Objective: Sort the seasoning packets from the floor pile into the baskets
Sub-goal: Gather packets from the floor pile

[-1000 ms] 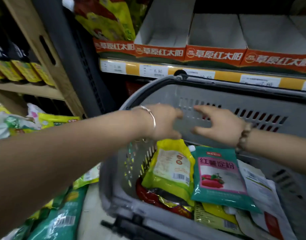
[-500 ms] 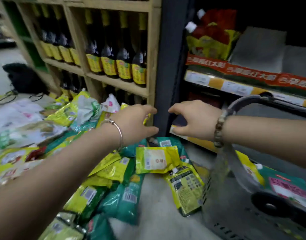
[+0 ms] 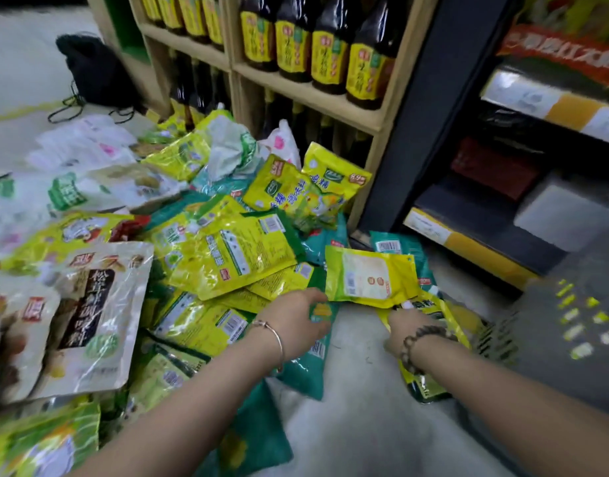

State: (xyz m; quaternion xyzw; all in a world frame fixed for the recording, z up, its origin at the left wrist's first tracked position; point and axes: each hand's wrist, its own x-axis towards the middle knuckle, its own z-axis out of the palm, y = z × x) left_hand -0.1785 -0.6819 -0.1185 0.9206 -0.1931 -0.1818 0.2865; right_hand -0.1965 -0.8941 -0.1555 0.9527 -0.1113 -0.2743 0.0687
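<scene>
A pile of seasoning packets (image 3: pixel 199 256), mostly yellow, green and teal, covers the floor on the left and centre. My left hand (image 3: pixel 294 323) is low at the pile's near edge and pinches a teal packet (image 3: pixel 310 370) with a corn picture. My right hand (image 3: pixel 411 327) rests on a dark green and yellow packet (image 3: pixel 430 387). Its fingertips meet the lower edge of a yellow packet (image 3: pixel 368 275) with a white label, and I cannot see how they lie. The grey basket (image 3: pixel 537 304) shows blurred at the right edge.
A wooden shelf (image 3: pixel 306 87) of dark sauce bottles stands behind the pile. A dark metal shelf unit (image 3: pixel 502 215) with yellow price strips is at the right. A large white mushroom-seasoning bag (image 3: pixel 89 315) lies at the left. A black bag (image 3: pixel 93 70) sits far left on the floor.
My view swung left from the basket to the floor pile. Both hands came away from the basket and dropped onto the packets at the pile's near edge.
</scene>
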